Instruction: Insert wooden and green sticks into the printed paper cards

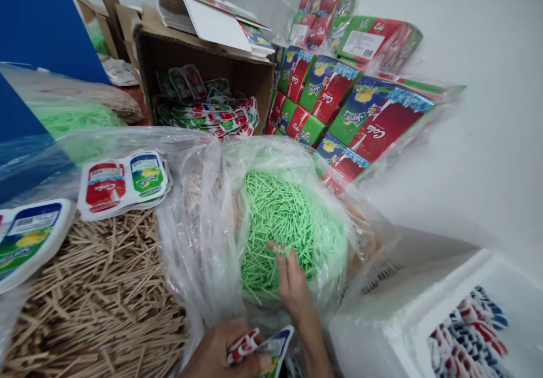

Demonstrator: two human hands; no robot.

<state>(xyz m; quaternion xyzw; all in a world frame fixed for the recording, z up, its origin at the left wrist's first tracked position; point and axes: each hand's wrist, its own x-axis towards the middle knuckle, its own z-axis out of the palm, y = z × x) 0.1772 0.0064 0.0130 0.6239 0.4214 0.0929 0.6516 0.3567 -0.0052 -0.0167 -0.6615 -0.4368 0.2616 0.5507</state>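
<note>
My left hand [229, 347] is at the bottom middle, its fingers closed round a printed card [275, 349] with a Sprite-like design and a red-and-white part that looks folded or curled. Over a clear plastic bag of short green sticks [275, 214], my right hand [293, 282] pinches a few of those sticks at its fingertips. To the left lies a heap of thin brown sticks [110, 293] in clear plastic. On it rest a stack of Cola and Sprite cards [125, 184] and another card stack [31, 239], cut off by the frame edge.
A cardboard box [142, 67] with many printed cards stands behind the bags. Plastic-wrapped Cola and Sprite boxes [326, 92] are piled at the back right. At lower right, a white foam box [407, 327] holds red, white and blue pieces. A blue panel [51, 21] rises at the left.
</note>
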